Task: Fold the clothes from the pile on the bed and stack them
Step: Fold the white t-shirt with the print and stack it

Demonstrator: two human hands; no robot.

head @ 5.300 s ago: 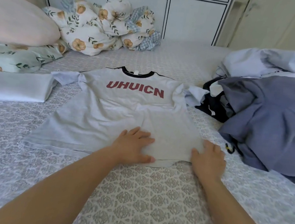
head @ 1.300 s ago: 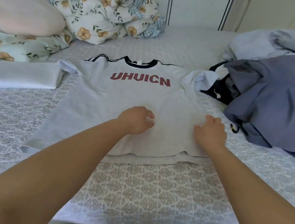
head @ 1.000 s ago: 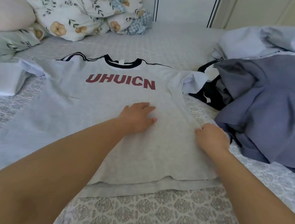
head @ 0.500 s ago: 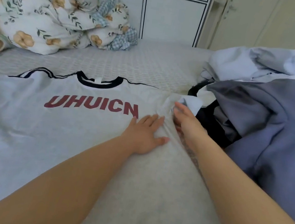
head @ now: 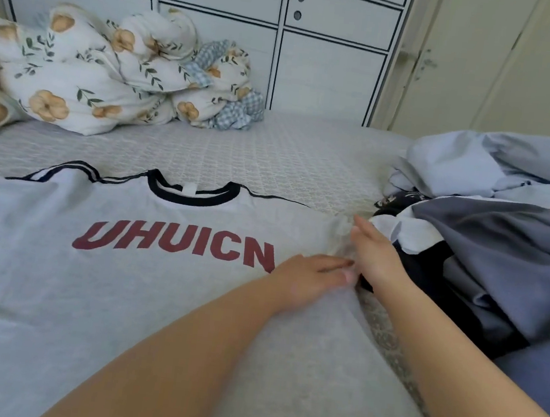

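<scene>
On my feed the grey T-shirt (head: 126,294) lies flat, front up, on the patterned bed cover (head: 273,153); red "UHUICN" lettering (head: 175,243) across the chest, dark collar (head: 192,195) pointing to the far side. Left hand (head: 310,277) lies flat on the shirt just right of the lettering, fingers straight and together, palm down, pressing the fabric, gripping nothing. Right hand (head: 374,254) is at the shirt's right shoulder edge, fingers extended toward the sleeve (head: 341,228), which looks bunched there; the hand touches the fabric, but I can't tell whether the thumb pinches it, it's hidden under the hand. The two hands are touching or nearly so at the left fingertips. Clothes pile (head: 501,251) sits on the right side of the bed, just beside the right hand: grey-blue garment on top, pale blue pieces behind it, something black and white at the near edge. Floral duvet (head: 110,76) is bundled at the far left against the white cabinet fronts (head: 320,42). Cream door (head: 489,61) at far right.
</scene>
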